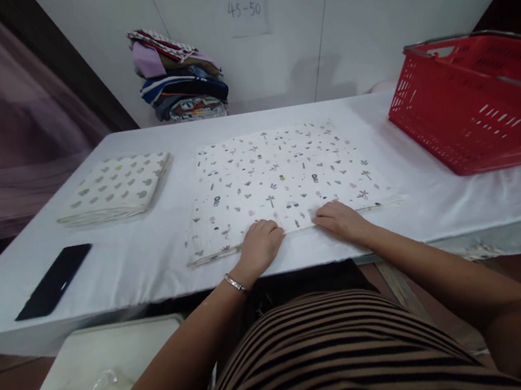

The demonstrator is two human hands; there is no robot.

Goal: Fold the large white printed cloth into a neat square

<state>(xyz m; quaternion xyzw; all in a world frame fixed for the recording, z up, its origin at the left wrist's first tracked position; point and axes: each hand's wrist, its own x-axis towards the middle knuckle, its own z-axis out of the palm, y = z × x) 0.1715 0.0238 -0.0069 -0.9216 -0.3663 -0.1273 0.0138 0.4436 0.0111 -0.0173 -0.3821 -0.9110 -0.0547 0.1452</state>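
Note:
A white patterned cloth (277, 173) lies flat on the white table (154, 260) right in front of me. My left hand (260, 245) rests with curled fingers on the cloth's near edge, a bracelet on its wrist. My right hand (340, 219) rests on the same near edge, a short way to the right. Both hands press or pinch that edge; I cannot tell which. A folded white cloth with a leaf print (118, 187) lies further left on the table.
A red plastic basket (469, 103) stands at the right end of the table. A black phone (55, 281) lies near the left front edge. A pile of folded clothes (180, 77) sits against the back wall. A white bin (94, 357) stands below the table.

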